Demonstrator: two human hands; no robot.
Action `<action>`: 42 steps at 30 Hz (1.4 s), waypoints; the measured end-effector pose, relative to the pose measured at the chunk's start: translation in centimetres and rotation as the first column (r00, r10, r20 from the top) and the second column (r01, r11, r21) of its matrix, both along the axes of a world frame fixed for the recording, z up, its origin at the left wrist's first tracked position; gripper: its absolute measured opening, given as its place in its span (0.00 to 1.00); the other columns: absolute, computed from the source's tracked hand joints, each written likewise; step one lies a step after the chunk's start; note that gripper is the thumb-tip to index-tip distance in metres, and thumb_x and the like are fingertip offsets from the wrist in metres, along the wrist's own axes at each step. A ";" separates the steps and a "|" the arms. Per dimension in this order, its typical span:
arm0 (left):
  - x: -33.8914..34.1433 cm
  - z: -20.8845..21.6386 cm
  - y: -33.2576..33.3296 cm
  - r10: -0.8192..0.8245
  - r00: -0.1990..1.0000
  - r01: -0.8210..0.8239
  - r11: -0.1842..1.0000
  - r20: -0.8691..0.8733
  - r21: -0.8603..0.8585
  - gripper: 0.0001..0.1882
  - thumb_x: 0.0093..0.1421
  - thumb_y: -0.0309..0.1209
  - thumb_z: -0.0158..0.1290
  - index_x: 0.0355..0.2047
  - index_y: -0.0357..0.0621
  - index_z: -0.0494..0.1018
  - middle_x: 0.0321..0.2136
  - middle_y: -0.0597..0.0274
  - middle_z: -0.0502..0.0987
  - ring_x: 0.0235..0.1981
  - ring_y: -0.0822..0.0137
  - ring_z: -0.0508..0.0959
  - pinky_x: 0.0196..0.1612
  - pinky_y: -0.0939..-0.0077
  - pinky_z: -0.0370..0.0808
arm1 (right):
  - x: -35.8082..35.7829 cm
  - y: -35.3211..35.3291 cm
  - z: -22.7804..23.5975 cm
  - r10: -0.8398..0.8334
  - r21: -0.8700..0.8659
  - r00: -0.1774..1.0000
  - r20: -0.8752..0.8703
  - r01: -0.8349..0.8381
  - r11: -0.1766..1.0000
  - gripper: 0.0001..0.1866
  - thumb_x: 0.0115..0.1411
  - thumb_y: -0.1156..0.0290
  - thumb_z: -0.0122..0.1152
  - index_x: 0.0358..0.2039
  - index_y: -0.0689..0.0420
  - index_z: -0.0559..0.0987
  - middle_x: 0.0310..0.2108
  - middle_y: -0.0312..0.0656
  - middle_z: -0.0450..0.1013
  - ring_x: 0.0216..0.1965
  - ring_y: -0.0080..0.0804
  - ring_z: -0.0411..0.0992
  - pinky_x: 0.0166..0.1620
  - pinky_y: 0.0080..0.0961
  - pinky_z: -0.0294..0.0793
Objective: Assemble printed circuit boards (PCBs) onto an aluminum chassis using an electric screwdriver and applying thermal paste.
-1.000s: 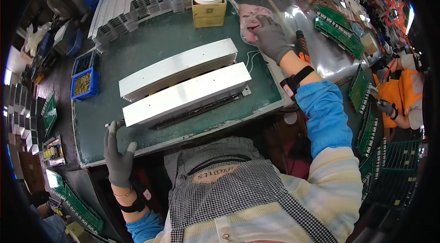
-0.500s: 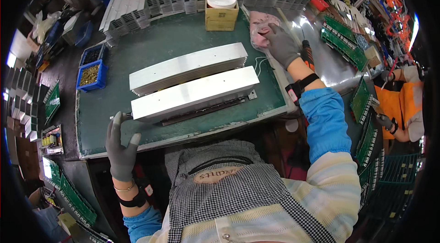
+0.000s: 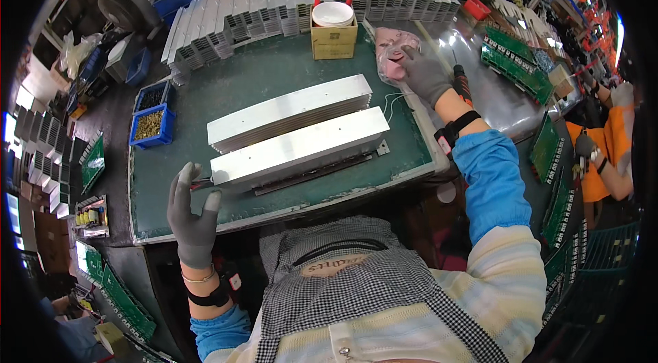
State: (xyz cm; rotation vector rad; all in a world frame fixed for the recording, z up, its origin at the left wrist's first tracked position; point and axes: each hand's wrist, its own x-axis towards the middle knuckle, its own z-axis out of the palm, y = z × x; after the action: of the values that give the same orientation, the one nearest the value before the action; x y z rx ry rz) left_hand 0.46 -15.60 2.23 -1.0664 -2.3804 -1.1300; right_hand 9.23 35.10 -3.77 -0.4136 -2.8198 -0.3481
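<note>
Two long silver aluminium heat sinks [image 3: 295,111] [image 3: 301,147] lie side by side on the green table mat. A dark strip [image 3: 312,174] sticks out beneath the nearer one. At its left end is my left hand [image 3: 194,216], grey-gloved, thumb apart from the fingers; the fingertips are by short dark wires [image 3: 203,183], and I cannot tell if they touch. Farther right, my right hand [image 3: 426,77], also gloved, has its bent fingers closed on a clear plastic bag of pink pieces [image 3: 392,55]. Its fingertips are partly hidden among the pink material.
Blue bins of small screws [image 3: 152,127] stand on the left. A cardboard box with a white tub [image 3: 333,34] is at the back, before stacked heat sinks [image 3: 274,3]. A power screwdriver [image 3: 461,82] lies right of my hand. Green circuit boards [image 3: 517,65] and another person [image 3: 603,151] are farther right.
The view has shifted slightly, so the table sits lower and farther right. My right hand stays at the pink bag, and my left hand remains by the nearer heat sink's end.
</note>
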 end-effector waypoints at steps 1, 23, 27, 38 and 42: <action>0.0 0.1 0.1 -0.016 1.000 0.016 1.000 0.018 0.005 0.30 0.49 0.24 0.58 0.54 0.36 0.66 0.46 0.52 0.74 0.47 0.57 0.75 0.50 0.67 0.72 | 0.0 0.3 0.0 0.011 -0.012 1.000 0.003 -0.011 1.000 0.13 0.51 0.69 0.56 0.38 0.51 0.81 0.55 0.40 0.67 0.47 0.44 0.72 0.50 0.37 0.70; -0.1 1.5 2.2 -0.042 0.999 0.042 0.999 -0.032 -0.013 0.27 0.51 0.25 0.58 0.53 0.36 0.68 0.45 0.50 0.74 0.45 0.57 0.76 0.44 0.69 0.76 | 0.2 -0.7 1.2 0.111 -0.123 0.987 -0.115 -0.126 0.984 0.09 0.47 0.68 0.61 0.31 0.49 0.81 0.53 0.42 0.68 0.52 0.46 0.65 0.51 0.39 0.68; -0.5 1.8 2.4 -0.041 0.998 0.039 0.999 -0.055 -0.037 0.27 0.51 0.25 0.58 0.53 0.36 0.68 0.44 0.50 0.74 0.46 0.58 0.76 0.40 0.71 0.78 | -0.1 -0.6 0.9 0.126 -0.037 0.992 -0.023 -0.126 0.991 0.10 0.48 0.67 0.59 0.30 0.55 0.81 0.54 0.45 0.67 0.46 0.43 0.71 0.49 0.37 0.70; -7.3 2.1 -0.3 0.253 0.967 -0.256 0.959 -0.040 -0.117 0.30 0.46 0.20 0.53 0.53 0.33 0.66 0.45 0.49 0.74 0.47 0.53 0.74 0.52 0.63 0.69 | -1.0 1.4 1.5 0.246 0.045 0.969 0.021 -0.247 0.968 0.15 0.45 0.72 0.59 0.36 0.59 0.77 0.50 0.47 0.69 0.43 0.42 0.72 0.44 0.35 0.71; -8.8 1.7 -0.2 0.313 0.949 -0.315 0.930 -0.045 -0.188 0.30 0.45 0.20 0.53 0.53 0.32 0.66 0.44 0.49 0.73 0.47 0.52 0.74 0.53 0.61 0.68 | -1.5 1.4 2.5 0.218 0.015 0.976 -0.025 -0.218 0.976 0.14 0.44 0.73 0.59 0.34 0.60 0.76 0.51 0.47 0.69 0.45 0.43 0.72 0.42 0.37 0.72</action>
State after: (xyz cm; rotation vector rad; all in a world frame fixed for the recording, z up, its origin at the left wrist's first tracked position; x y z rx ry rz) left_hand -8.37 -15.85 3.93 -0.7047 -2.5721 -0.7904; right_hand 7.74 36.54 -1.27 -0.1029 -2.7990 -0.3107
